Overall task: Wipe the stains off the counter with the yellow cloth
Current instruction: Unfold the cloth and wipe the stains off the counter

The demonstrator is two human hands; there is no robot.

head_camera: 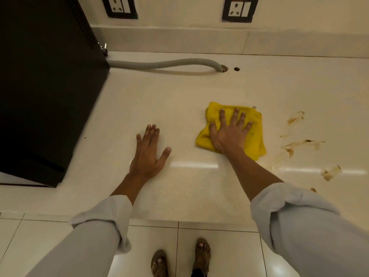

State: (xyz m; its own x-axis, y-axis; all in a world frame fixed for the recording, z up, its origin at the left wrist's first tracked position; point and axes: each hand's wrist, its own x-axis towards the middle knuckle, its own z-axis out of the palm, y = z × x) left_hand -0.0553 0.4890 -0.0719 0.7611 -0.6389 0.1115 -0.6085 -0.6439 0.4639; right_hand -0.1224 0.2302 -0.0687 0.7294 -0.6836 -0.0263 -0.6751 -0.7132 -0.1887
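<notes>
The yellow cloth (254,134) lies crumpled on the cream counter (179,100), right of centre. My right hand (229,132) presses flat on top of it, fingers spread. My left hand (148,154) rests palm down on the bare counter to the cloth's left, holding nothing. Brown smeared stains (303,143) streak the counter just right of the cloth, with more stains (330,172) nearer the front edge and one stain (295,116) further back.
A large black appliance (44,86) stands on the counter at the left. A grey corrugated hose (163,63) runs from it into a hole near the back wall. Two wall sockets (239,9) sit above. The counter's front edge (179,219) meets tiled floor.
</notes>
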